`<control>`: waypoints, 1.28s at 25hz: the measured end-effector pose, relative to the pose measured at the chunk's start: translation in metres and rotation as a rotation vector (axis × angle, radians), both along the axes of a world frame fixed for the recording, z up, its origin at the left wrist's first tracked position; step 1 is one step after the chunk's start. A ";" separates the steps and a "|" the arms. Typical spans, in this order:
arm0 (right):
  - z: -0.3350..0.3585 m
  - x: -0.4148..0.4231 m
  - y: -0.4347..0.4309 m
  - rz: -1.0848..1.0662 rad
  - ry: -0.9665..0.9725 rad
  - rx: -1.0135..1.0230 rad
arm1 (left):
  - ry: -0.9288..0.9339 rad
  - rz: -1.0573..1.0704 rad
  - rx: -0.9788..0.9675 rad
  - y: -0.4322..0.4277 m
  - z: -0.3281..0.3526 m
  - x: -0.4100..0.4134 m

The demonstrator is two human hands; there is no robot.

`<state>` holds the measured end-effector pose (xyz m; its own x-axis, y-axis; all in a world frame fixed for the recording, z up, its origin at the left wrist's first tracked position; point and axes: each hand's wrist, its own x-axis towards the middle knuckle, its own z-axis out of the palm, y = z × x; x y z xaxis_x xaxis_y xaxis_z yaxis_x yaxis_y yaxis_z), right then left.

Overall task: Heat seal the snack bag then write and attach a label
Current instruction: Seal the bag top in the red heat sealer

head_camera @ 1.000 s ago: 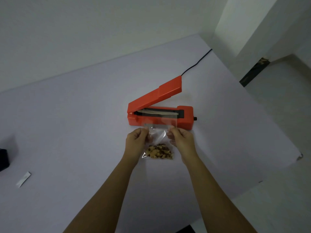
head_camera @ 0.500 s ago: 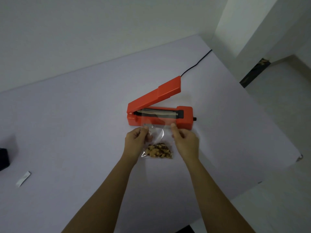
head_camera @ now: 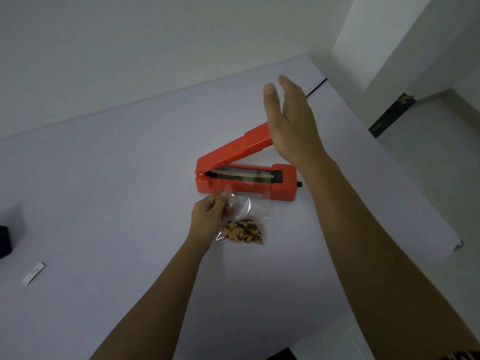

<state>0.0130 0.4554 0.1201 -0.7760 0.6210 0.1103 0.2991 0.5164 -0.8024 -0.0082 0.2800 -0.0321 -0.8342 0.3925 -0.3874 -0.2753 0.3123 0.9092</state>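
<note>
Letting go of the snack bag (head_camera: 246, 224), my right hand (head_camera: 292, 126) has risen, fingers straight and open, above the lever (head_camera: 235, 149) of the heat sealer (head_camera: 283, 188); pressing down looks next. My left hand (head_camera: 207, 216) pinches the bag's corner. The bag is clear, snacks bunched beside my left wrist, mouth across the sealing strip (head_camera: 241, 174).

Place: bare indoor room, kind unclear
Wall: plain white painted wall (head_camera: 130, 48)
Table: pale lilac flat tabletop (head_camera: 104, 203) against the wall
Floor: pale smooth floor (head_camera: 428, 165)
</note>
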 end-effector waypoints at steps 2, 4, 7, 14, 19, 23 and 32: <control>-0.010 -0.001 0.001 0.036 -0.075 0.007 | -0.003 0.001 0.002 0.000 -0.001 0.000; -0.017 0.000 0.005 0.030 -0.095 0.011 | -0.009 -0.003 0.006 0.000 -0.002 -0.001; -0.025 0.005 0.009 0.010 -0.100 0.008 | -0.014 -0.007 0.011 0.001 -0.002 -0.001; -0.071 0.032 0.029 -0.061 -0.232 -0.013 | -0.019 -0.007 0.049 0.002 0.000 0.000; -0.108 0.041 0.037 -0.064 -0.352 -0.006 | -0.021 -0.002 0.046 0.003 0.000 0.001; -0.125 0.043 0.041 -0.084 -0.370 -0.014 | -0.031 -0.001 0.030 0.003 -0.002 -0.001; -0.135 0.042 0.040 -0.123 -0.349 0.026 | -0.048 0.006 0.038 0.005 -0.002 0.000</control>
